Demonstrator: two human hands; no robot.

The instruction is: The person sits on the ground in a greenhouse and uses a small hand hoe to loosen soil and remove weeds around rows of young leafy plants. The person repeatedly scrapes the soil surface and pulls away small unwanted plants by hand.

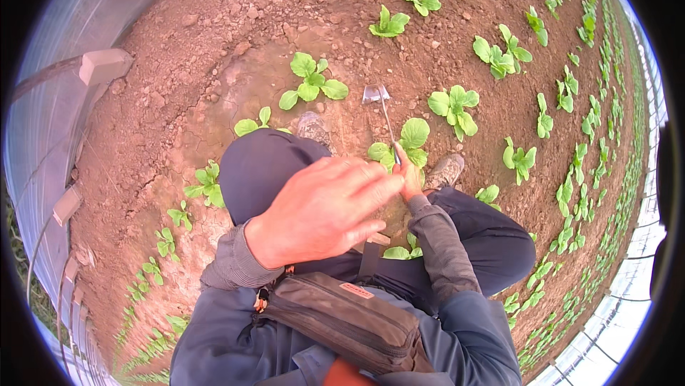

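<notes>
Hands and hoe over planted ground, viewed from above. Right hand (409, 175): its grip is closed around the near end of the hoe (388, 120). The hoe's thin shaft runs forward and slightly leftward from this grip to a flat metal blade (374, 93) at the surface of the soil (200, 51); whether the edge has entered the ground cannot be told. Left hand (321, 207): raised closer to the viewer, partly overlapping the right hand in outline; fingers extended and slightly bent, thumb spread apart, nothing visible in the grip, palm largely hidden. Whether the 2 hands touch cannot be told.

Near plant (415, 133): green leaves on either side of the shaft, just ahead of the right hand. Left plant (309, 83) and right plant (455, 109): rooted to either side of the blade, apart from it. Rows (564, 193) of similar plants extend along the right. Also shown: left shoe (312, 128), right shoe (447, 170), dark trousers (267, 161), a brown pouch (342, 318) at the waist and, at the left margin, a translucent sheet (53, 129) with a pale block (105, 66) beside it.
</notes>
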